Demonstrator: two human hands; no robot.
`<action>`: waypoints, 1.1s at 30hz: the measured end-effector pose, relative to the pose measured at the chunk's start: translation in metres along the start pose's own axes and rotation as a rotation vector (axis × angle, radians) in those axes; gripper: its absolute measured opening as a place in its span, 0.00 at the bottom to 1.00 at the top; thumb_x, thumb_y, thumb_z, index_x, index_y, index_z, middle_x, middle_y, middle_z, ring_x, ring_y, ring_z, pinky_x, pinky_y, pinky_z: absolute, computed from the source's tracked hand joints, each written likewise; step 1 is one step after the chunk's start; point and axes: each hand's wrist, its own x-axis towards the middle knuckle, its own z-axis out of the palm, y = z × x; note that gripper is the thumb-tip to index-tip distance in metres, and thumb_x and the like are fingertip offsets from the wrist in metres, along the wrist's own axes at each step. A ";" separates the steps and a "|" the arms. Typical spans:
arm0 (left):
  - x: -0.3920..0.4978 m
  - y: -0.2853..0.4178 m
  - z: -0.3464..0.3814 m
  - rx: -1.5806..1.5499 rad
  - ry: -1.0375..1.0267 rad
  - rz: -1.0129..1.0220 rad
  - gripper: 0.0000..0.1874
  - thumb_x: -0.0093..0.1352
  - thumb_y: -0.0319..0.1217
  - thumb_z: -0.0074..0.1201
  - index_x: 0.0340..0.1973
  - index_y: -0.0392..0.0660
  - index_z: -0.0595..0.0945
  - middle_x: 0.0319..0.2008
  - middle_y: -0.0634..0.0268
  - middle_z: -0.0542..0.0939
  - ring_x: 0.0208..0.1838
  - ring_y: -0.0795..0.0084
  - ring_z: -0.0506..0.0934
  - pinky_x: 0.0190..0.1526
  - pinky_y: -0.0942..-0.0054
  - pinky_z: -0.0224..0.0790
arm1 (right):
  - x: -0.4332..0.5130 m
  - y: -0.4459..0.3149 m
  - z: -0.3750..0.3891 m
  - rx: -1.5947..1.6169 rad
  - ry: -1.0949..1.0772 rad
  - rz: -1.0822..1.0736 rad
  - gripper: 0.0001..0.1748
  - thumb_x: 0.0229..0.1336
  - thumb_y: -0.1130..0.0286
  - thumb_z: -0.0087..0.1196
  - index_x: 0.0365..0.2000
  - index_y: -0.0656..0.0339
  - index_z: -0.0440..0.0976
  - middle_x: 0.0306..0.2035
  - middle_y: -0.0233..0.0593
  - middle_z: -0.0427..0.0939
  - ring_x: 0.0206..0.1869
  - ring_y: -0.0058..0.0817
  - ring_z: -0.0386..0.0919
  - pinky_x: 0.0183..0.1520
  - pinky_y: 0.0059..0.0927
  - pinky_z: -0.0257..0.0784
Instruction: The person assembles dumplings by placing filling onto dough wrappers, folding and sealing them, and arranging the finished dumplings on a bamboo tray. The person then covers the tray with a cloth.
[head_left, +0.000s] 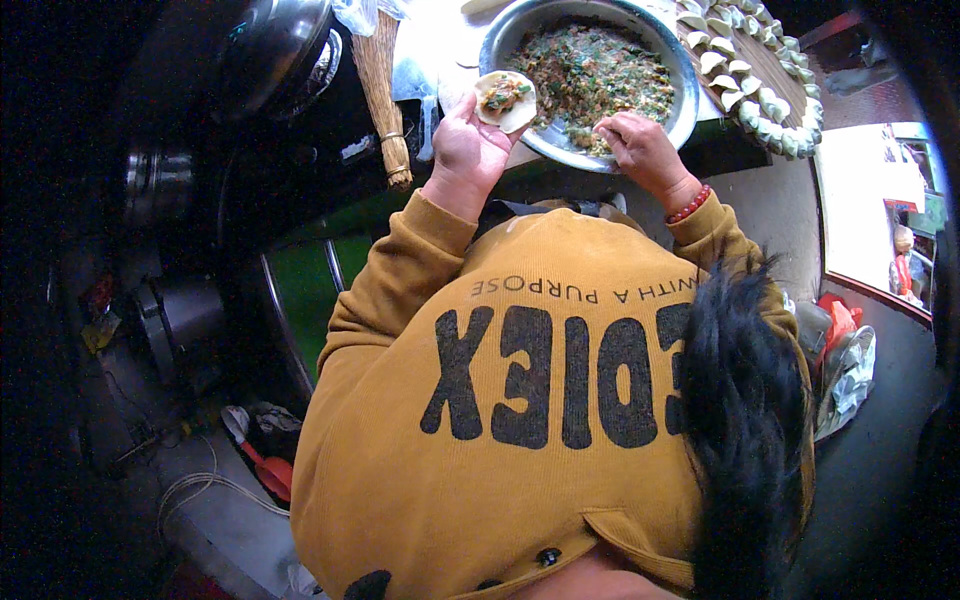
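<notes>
My left hand (476, 150) is palm up and holds a round dough wrapper (523, 112) with a small mound of chopped filling on it. A wide metal basin (686, 97) of chopped green and brown filling (600, 67) stands just beyond my hands. My right hand (641, 150), with a red bead bracelet at the wrist, is over the basin's near right part. Its fingers are drawn together near the filling; whether they hold a thing is hidden. Folded dumplings (712, 62) line a wooden board (772, 67) to the right of the basin.
Left of my left hand lies a bound straw brush (382, 90), beside a flat blade-like metal thing (416, 67). A large metal pot or lid (281, 52) stands at the far left. Bags (844, 375) lie at the right, and a looped cable (187, 487) lies at the lower left.
</notes>
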 end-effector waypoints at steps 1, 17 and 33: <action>0.001 -0.001 -0.001 -0.002 -0.003 0.000 0.24 0.71 0.38 0.21 0.55 0.35 0.59 0.55 0.49 0.63 0.59 0.52 0.62 0.58 0.52 0.53 | 0.000 -0.001 0.001 0.014 -0.006 -0.009 0.07 0.52 0.71 0.47 0.26 0.65 0.71 0.26 0.46 0.74 0.32 0.42 0.73 0.36 0.35 0.69; 0.003 0.001 -0.005 -0.016 0.023 -0.029 0.24 0.71 0.39 0.20 0.56 0.35 0.59 0.56 0.49 0.63 0.59 0.52 0.62 0.59 0.52 0.53 | 0.010 0.007 -0.008 0.139 0.132 0.172 0.09 0.53 0.71 0.47 0.27 0.65 0.75 0.25 0.46 0.76 0.30 0.38 0.75 0.33 0.31 0.69; 0.001 -0.001 -0.003 -0.037 0.016 -0.028 0.24 0.71 0.38 0.21 0.55 0.35 0.59 0.56 0.49 0.63 0.59 0.52 0.62 0.59 0.53 0.52 | 0.004 0.015 -0.002 0.510 0.040 0.441 0.10 0.54 0.69 0.48 0.30 0.64 0.76 0.19 0.37 0.75 0.18 0.20 0.71 0.23 0.20 0.66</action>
